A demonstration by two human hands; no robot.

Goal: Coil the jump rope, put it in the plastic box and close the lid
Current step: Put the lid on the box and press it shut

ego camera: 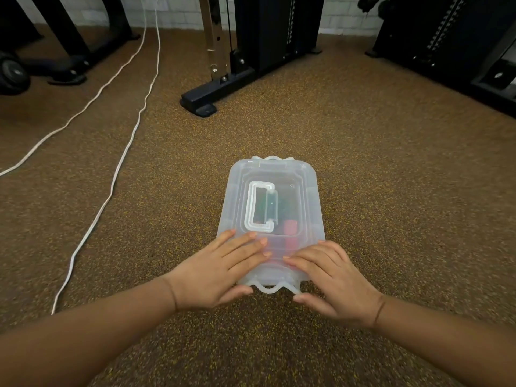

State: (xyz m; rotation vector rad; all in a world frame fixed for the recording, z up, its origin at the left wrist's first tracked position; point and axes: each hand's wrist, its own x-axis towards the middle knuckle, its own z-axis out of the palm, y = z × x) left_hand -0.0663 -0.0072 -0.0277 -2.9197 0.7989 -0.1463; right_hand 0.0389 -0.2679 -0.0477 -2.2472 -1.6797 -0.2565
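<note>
Two hands rest on the near end of the plastic box (307,196), the left hand (215,270) and right hand (333,279) side by side, so the box stretches away beyond their fingertips on the speckled floor (391,177). Its long axis runs straight away from the person. Both hands lie flat with fingers spread on the lid (290,177), thumbs touching the wavy front latch (269,289), gripping nothing; red and green shapes show dimly through the lid.

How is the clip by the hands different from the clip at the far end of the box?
The near clip sticks out from the box, with a thumb at each end; nothing touches the far clip. The near clip shows its whole wavy edge, while the far clip only peeks over the lid. Both are pale, see-through plastic.
</note>
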